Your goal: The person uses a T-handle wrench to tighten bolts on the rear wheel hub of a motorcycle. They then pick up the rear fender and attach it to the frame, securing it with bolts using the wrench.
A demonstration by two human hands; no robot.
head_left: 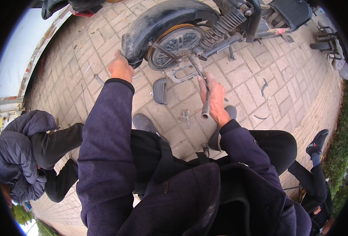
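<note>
Ahead of me stands a two-wheeler's dirty rear wheel (176, 41) under a black mudguard (154, 23). My left hand (121, 69) is closed at the mudguard's lower rear end, its fingertips partly hidden. In my right hand (214, 92) is a long metal tube wrench (197, 67), fingers wrapped round its shaft. Its hollow near end points toward me, while the far end reaches the wheel's hub; whether it sits on a nut I cannot tell. Beneath the hub lies a flat metal bracket (182, 74). A black ribbed footrest pad (160, 91) rests on the paving between my hands.
Several small metal parts (186, 117) lie near my shoes. To the left are a spanner (98, 80) and a thin rod (84, 100). A person in a padded jacket (20, 153) sits at left; another person's leg (317, 173) shows at right. A coil spring (227, 27) flanks the wheel.
</note>
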